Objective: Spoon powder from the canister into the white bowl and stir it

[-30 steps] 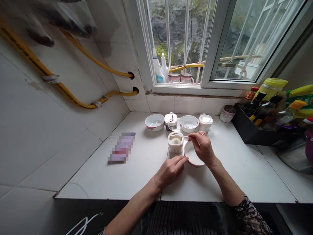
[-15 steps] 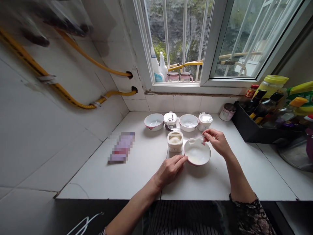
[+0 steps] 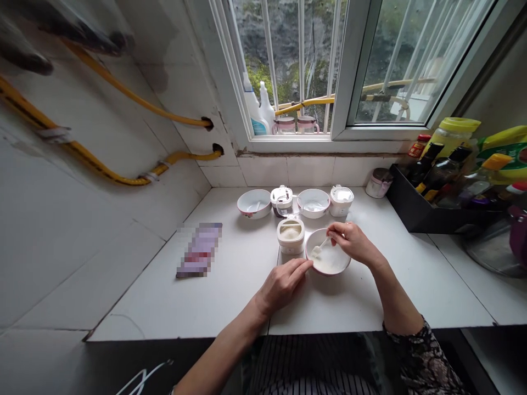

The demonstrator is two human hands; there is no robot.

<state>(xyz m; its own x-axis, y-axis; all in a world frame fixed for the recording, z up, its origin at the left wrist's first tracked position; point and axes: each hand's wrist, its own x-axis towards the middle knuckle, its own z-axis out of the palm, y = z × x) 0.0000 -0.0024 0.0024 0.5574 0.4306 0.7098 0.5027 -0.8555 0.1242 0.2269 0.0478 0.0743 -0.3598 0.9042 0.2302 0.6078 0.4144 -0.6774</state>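
In my right hand a small pale spoon is pinched by its handle. Its head is down in a white bowl, near some white powdery stuff at the bowl's left side. My left hand grips the near left rim of this bowl with its fingertips; the thumb is mostly hidden. Just left of the bowl stands an open cream seasoning jar with white grains inside. Behind it is another seasoning jar with dark contents, its clear lid or handle sticking out to the right.
Two more bowls and a lidded white jar stand along the back. A pixelated purple packet-like thing lies at left. A black box of bottles and a dark-lidded jar occupy the right.
My right hand has moved left and down, bringing the spoon from the bowl's far rim into the bowl. My left hand stays at the rim. The whole view has shifted slightly.
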